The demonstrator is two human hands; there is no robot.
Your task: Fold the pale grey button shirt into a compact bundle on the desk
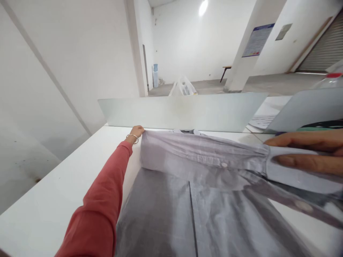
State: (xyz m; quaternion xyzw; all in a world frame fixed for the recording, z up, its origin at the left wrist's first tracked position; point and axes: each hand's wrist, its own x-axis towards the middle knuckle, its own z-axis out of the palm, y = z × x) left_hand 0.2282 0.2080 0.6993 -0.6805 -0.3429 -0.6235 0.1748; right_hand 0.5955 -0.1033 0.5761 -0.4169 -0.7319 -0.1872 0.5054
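While our left hand pinches a corner of the grey long-sleeved shirt, our right hand clasps a cuff between thumb and finger; cloth stretches between both grips, and nearer us than either, the shirt's body lies on the white table.

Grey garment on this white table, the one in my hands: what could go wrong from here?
Creasing: the grey garment is bunched beside the band in your right hand, so wrinkles might set.
Snagging: the bracelet by your left hand sits close to the fabric and could catch it.
Bumping: that hand is near the foot of the pale panel, so reaching farther may knock it.
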